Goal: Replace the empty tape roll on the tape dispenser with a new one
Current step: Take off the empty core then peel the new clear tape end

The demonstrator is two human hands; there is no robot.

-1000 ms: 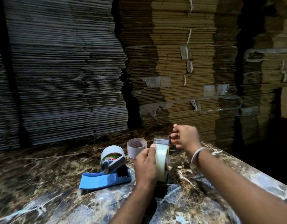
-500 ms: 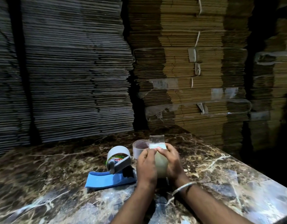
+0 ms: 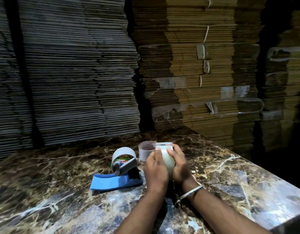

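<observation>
On the marble table (image 3: 61, 191), from the head view, your left hand (image 3: 156, 173) and right hand (image 3: 178, 166) clasp the new tape roll (image 3: 167, 159) upright beside the blue tape dispenser (image 3: 117, 176). It looks light, stiff and slippery; I'd hold its flat sides, keeping thumbs near the sticky loose end.

Both hands wrapped around a new roll of clear tape (image 3: 167, 159), held upright on edge just above the marble desk (image 3: 230, 174): left hand (image 3: 156, 173) on its near-left side, right hand (image 3: 178, 166) on its right. Loose tape end (image 3: 164, 144) sticking up at the top. Just left, blue tape dispenser (image 3: 115, 180) lying on the desk. Behind the roll, an empty clear core (image 3: 145, 150). Far back, stacked flattened cardboard (image 3: 196, 73).
</observation>
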